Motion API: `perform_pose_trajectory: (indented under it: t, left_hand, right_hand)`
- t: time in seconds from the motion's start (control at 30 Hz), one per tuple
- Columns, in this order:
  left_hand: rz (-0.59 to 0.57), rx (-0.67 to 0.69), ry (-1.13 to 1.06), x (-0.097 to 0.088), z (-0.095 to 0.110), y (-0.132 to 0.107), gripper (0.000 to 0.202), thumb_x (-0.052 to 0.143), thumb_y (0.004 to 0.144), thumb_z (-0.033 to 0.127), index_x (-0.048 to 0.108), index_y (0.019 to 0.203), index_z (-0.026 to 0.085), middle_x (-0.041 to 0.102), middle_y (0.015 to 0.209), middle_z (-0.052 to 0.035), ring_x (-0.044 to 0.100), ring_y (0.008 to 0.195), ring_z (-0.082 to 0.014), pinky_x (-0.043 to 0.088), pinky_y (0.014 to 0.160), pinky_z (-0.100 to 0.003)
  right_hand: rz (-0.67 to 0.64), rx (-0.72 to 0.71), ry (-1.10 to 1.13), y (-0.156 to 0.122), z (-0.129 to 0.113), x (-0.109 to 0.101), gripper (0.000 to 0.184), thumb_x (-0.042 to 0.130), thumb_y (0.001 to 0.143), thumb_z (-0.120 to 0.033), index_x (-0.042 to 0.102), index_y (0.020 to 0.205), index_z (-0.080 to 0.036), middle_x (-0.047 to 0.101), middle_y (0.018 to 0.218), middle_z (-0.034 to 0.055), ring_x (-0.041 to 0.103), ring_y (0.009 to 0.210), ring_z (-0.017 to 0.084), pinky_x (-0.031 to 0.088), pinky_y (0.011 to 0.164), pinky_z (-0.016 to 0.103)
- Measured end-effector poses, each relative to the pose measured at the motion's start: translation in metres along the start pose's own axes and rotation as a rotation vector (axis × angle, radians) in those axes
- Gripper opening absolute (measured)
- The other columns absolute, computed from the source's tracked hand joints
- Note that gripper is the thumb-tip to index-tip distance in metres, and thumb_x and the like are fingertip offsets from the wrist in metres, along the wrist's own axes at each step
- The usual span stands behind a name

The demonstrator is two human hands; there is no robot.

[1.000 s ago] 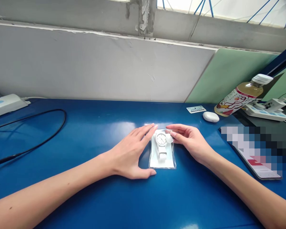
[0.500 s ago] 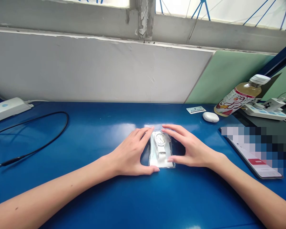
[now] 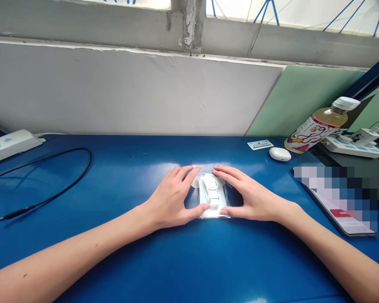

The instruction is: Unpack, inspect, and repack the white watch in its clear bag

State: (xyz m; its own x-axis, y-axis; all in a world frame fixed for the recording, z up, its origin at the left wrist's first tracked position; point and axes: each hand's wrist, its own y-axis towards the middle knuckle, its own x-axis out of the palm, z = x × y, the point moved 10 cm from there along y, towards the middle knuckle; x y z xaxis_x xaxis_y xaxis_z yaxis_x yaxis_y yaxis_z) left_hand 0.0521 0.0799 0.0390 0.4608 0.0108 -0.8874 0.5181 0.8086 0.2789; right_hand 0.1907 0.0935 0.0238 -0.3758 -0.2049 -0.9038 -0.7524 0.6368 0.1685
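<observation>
A white wristwatch (image 3: 213, 196) with a round dial lies in a clear plastic packet (image 3: 203, 213) on the blue table. The dial faces up, with glare across it. My left hand (image 3: 172, 195) curves around the packet's left side, fingers apart, its thumb tip on the lower left part and its fingertips near the top edge. Opposite it, my right hand (image 3: 254, 194) spreads along the right side, thumb at the lower right corner and index finger by the upper right. Neither hand is closed around the packet. Clear plastic shows beside the left fingers.
At the right, a phone (image 3: 344, 210), a white earbud case (image 3: 279, 154), a small printed card (image 3: 260, 144), a drink bottle (image 3: 316, 128) and a power strip (image 3: 353, 145) sit together. A black cable (image 3: 61, 193) and another power strip (image 3: 12, 145) lie at the left.
My left thumb has moved up and onto the packet's lower left part. The packet has shifted slightly, with more glare on the watch. My right hand has barely moved.
</observation>
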Motion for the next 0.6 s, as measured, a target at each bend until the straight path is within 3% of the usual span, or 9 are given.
perform_pose_trajectory:
  t: [0.13, 0.33, 0.6]
  left_hand:
    - [0.026, -0.063, -0.032, -0.002, -0.008, 0.0, 0.061, 0.053, 0.093, 0.047, 0.044, 0.141, 0.01, 0.054, 0.136, -0.0206, 0.051, 0.126, -0.0357, 0.045, 0.105, -0.054]
    - [-0.048, 0.078, -0.054, 0.007, 0.004, -0.002, 0.083, 0.067, 0.085, 0.052, 0.032, 0.15, 0.015, 0.039, 0.154, -0.0206, 0.034, 0.145, -0.038, 0.035, 0.116, -0.056]
    - [-0.044, 0.085, -0.015, 0.007, 0.005, 0.0, 0.083, 0.072, 0.079, 0.049, 0.038, 0.145, 0.01, 0.046, 0.148, -0.0226, 0.04, 0.14, -0.0385, 0.038, 0.114, -0.055]
  right_hand:
    - [0.006, 0.029, -0.007, 0.001, 0.003, -0.001, 0.09, 0.069, 0.082, -0.058, 0.034, 0.154, -0.018, 0.038, 0.158, 0.0207, 0.035, 0.145, 0.038, 0.04, 0.113, 0.057]
    - [-0.02, -0.004, -0.01, 0.0, 0.001, 0.002, 0.091, 0.066, 0.085, -0.057, 0.026, 0.158, -0.019, 0.033, 0.161, 0.0192, 0.03, 0.149, 0.036, 0.035, 0.116, 0.057]
    - [-0.048, 0.004, -0.006, 0.0, 0.004, -0.001, 0.11, 0.07, 0.076, -0.067, 0.02, 0.159, -0.015, 0.03, 0.162, 0.022, 0.028, 0.149, 0.039, 0.033, 0.116, 0.059]
